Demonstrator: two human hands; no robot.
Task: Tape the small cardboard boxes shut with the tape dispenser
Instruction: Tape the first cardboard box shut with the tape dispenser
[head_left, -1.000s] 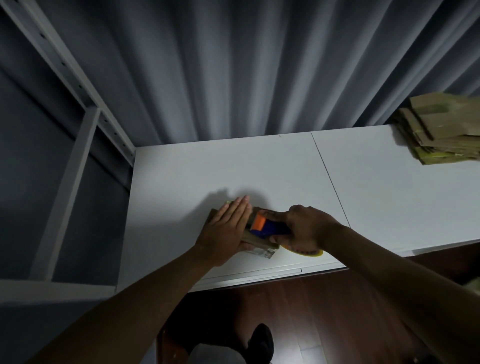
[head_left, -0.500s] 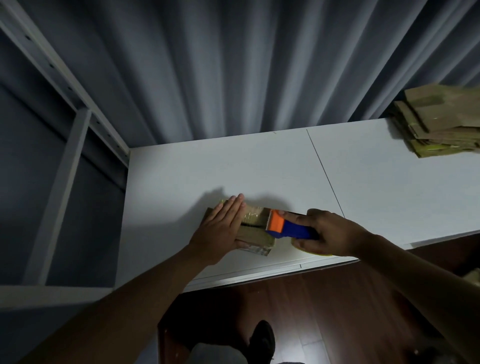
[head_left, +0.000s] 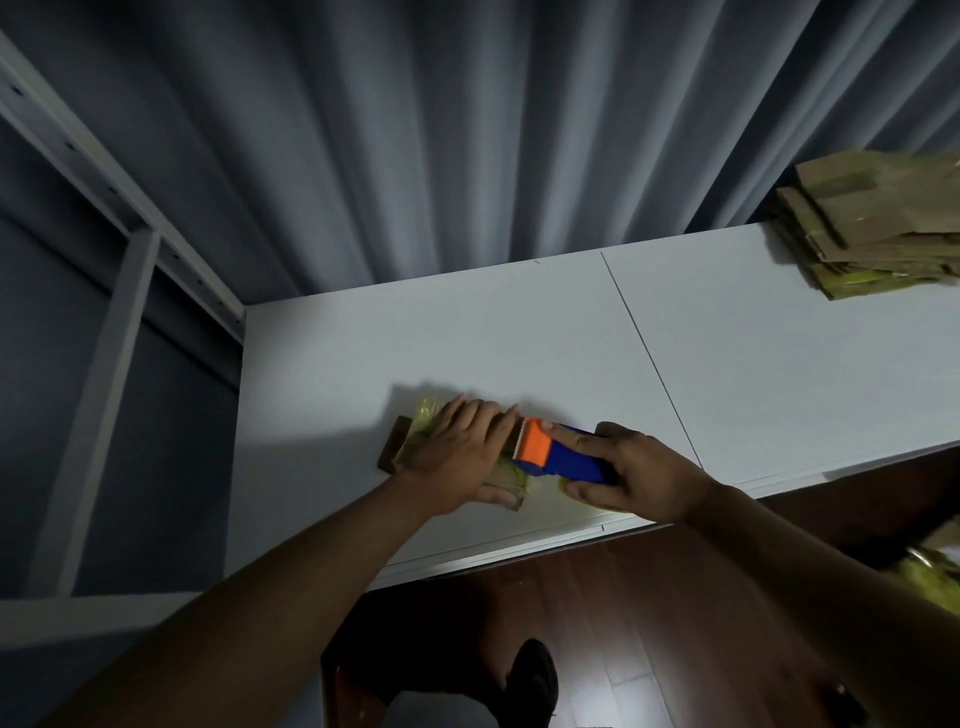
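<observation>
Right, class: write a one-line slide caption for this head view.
Left hand presses small cardboard box flat while right hand grips tape dispenser at its edge.

We see a small, flat brown cardboard box (head_left: 506, 480) wrapped in glossy yellowish tape lying under the left hand's (head_left: 457, 457) flat palm, its ends showing on both sides. Just right of it, the blue-handled tape dispenser (head_left: 558, 453) with orange serrated head sits gripped in the right hand (head_left: 631, 475), head touching the box.

Box (head_left: 457, 457) on table (head_left: 519, 353); dispenser (head_left: 558, 454) right; stack (head_left: 883, 223) far right.
</observation>
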